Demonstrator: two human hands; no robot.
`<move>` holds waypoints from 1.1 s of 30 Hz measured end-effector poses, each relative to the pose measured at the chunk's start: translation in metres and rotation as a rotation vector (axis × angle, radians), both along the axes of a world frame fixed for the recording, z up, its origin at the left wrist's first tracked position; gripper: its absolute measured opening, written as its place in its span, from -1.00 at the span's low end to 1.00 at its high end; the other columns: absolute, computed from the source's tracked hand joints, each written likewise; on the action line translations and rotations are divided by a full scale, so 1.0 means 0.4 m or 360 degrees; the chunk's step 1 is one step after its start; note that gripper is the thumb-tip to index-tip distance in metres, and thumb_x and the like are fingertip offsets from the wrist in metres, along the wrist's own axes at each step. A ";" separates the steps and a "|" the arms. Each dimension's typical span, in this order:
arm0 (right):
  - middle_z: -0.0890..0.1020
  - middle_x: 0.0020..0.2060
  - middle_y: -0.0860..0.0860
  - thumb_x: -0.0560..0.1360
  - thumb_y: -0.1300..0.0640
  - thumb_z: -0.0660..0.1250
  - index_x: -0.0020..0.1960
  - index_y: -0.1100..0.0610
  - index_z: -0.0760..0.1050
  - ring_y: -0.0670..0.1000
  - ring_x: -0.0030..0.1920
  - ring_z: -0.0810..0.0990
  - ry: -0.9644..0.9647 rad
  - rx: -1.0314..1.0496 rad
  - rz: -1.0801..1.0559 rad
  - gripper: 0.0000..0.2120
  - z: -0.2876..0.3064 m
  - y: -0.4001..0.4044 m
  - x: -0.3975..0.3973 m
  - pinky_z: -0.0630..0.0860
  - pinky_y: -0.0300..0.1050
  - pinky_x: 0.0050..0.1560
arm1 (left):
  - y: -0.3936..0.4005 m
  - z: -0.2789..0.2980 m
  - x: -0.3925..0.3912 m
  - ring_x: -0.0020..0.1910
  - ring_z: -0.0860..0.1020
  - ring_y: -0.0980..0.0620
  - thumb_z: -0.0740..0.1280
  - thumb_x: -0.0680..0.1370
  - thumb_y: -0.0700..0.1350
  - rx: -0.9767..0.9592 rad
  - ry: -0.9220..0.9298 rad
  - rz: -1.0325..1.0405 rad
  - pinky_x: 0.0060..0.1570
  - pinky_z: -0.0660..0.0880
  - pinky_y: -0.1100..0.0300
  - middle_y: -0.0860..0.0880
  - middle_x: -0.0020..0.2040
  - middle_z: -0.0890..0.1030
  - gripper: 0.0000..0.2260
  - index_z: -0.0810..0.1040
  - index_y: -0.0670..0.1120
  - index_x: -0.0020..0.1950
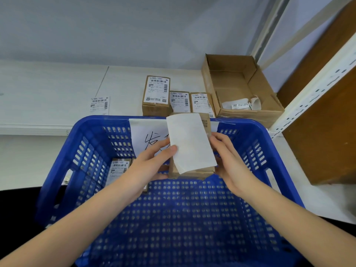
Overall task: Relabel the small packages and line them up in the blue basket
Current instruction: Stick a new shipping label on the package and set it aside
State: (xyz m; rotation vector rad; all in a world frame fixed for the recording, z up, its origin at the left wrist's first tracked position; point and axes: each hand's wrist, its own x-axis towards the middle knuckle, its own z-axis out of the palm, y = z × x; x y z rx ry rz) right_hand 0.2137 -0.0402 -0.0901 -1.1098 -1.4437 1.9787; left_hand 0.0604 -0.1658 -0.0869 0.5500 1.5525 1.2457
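Over the blue basket (81, 139) I hold a small brown package (192, 173). A blank white label (190, 143) lies across its top face. My left hand (152, 162) pinches the label's lower left edge with the thumb on top. My right hand (229, 160) grips the package's right side. One labelled package (117, 170) lies inside the basket at the far left, partly hidden by my left wrist. Three labelled packages (156, 95) stand on the white table behind the basket.
An open cardboard box (248, 112) holding curled label backings stands at the back right. A loose printed label (99, 105) lies on the table to the left. A handwritten paper sign (146, 137) hangs on the basket's far wall. A metal shelf post (312, 89) rises on the right.
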 end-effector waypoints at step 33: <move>0.59 0.07 -0.04 0.53 0.03 0.30 0.19 -0.19 0.39 -0.16 -0.07 0.64 -0.0045 0.0295 0.0007 -0.73 0.035 0.002 -0.005 0.53 -0.32 -0.22 | 0.005 0.056 -0.046 -0.06 0.65 0.01 0.26 0.58 0.00 0.0392 0.0091 0.0458 0.00 0.59 0.06 -0.05 -0.04 0.67 -0.80 0.59 -0.09 0.02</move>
